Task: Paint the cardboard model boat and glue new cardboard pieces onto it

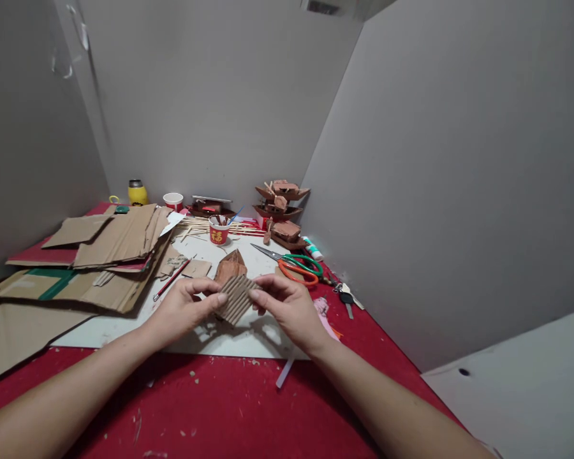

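Note:
Both hands grip a small square of corrugated cardboard [238, 299], its ridged side facing up and one corner tilted away. My left hand [198, 302] pinches its left edge between thumb and fingers. On the right edge, my right hand [283, 303] has the same kind of pinch. Just beyond the square lies a brown boat-shaped piece [230, 265], partly covered by the cardboard. A red pencil [171, 279] rests left of my left hand. Scissors [294, 264] with green and orange handles lie open beyond my right hand.
Stacked cardboard sheets [119, 245] fill the left side. A red paper cup [219, 230] stands before wooden sticks [194, 226]. Brown model boats [280, 207] sit at the back by the wall. Keys [348, 298], a glue tube [312, 248] and a glue stick [284, 373] lie rightward.

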### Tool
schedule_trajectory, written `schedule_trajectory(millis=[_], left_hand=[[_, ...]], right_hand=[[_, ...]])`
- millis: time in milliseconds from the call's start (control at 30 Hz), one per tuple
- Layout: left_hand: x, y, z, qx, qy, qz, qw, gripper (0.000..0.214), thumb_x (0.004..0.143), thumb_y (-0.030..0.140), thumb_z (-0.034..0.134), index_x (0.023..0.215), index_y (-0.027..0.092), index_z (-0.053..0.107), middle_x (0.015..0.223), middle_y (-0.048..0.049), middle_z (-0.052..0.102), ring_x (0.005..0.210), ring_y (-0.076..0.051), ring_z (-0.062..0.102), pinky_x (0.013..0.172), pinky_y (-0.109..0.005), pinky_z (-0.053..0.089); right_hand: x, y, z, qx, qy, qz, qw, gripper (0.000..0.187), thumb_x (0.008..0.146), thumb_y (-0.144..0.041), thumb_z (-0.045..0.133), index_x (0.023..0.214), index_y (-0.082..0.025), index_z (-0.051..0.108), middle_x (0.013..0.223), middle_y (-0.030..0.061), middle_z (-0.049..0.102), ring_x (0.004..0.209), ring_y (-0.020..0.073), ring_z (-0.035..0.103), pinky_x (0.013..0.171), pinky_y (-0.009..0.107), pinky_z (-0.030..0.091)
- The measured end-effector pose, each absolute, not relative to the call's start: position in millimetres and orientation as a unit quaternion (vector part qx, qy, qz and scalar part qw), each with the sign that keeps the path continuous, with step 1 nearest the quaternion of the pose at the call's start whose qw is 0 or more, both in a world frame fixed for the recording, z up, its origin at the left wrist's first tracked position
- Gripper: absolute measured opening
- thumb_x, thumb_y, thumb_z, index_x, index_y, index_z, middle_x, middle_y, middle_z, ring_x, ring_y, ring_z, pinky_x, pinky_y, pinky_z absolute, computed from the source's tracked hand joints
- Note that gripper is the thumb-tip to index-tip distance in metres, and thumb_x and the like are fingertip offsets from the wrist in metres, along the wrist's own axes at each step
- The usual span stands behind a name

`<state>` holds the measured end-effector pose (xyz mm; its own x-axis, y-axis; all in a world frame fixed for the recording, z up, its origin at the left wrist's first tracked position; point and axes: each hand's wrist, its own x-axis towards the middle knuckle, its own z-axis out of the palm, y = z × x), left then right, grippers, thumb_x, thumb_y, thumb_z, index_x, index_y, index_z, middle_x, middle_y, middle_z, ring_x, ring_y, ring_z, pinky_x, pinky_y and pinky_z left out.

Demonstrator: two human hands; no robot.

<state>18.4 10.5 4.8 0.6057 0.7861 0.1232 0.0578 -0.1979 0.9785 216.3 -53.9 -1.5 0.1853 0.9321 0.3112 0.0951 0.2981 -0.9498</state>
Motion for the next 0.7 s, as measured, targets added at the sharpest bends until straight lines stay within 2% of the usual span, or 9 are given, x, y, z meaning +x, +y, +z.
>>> schedule_trajectory(millis=[133,200,433,567,700], left_hand=[[17,18,6,0.714,0.333,0.381,0.484,0.033,0.084,0.042,0.058,0.103,0.019,0.071,0.085,-0.0042,0.071,0.068,-0.015,0.057,0.054,-0.022,0.042],[16,25,2,0.71,0.355,0.392,0.464,0.037,0.085,0.045,0.055,0.106,0.017,0.069,0.086,-0.0055,0.07,0.07,-0.016,0.058,0.053,-0.022,0.043],[17,36,-19,0.729,0.367,0.371,0.443,0.032,0.089,0.042,0.049,0.098,0.018,0.069,0.086,-0.0031,0.068,0.067,-0.015,0.057,0.054,-0.022,0.042],[19,35,-23,0.745,0.364,0.356,0.432,0.036,0.091,0.044,0.044,0.089,0.018,0.069,0.074,-0.0012,0.063,0.062,-0.016,0.054,0.053,-0.023,0.041],[19,34,-23,0.754,0.365,0.35,0.419,0.039,0.092,0.045,0.041,0.083,0.017,0.067,0.071,-0.0017,0.062,0.062,-0.017,0.054,0.054,-0.025,0.041]], right_hand=[[224,-49,-1,-0.489,-0.519,0.272,0.646,0.018,0.076,-0.035,0.073,0.086,-0.02,0.07,0.065,-0.0006,0.066,0.056,0.0134,0.059,0.054,0.027,0.053],[224,-46,-4,-0.49,-0.528,0.247,0.649,0.016,0.078,-0.033,0.071,0.087,-0.021,0.072,0.067,0.0003,0.067,0.058,0.0142,0.06,0.056,0.029,0.053],[215,-40,-19,-0.48,-0.612,0.191,0.598,0.015,0.083,-0.025,0.066,0.093,-0.024,0.076,0.08,0.0048,0.071,0.073,0.0194,0.064,0.068,0.033,0.053],[215,-37,-21,-0.475,-0.64,0.167,0.581,0.017,0.084,-0.023,0.064,0.094,-0.026,0.077,0.078,0.0042,0.07,0.073,0.0195,0.064,0.069,0.033,0.052],[214,-33,-24,-0.478,-0.651,0.158,0.569,0.019,0.085,-0.021,0.062,0.097,-0.025,0.076,0.081,0.0049,0.071,0.075,0.0191,0.065,0.069,0.032,0.052]])
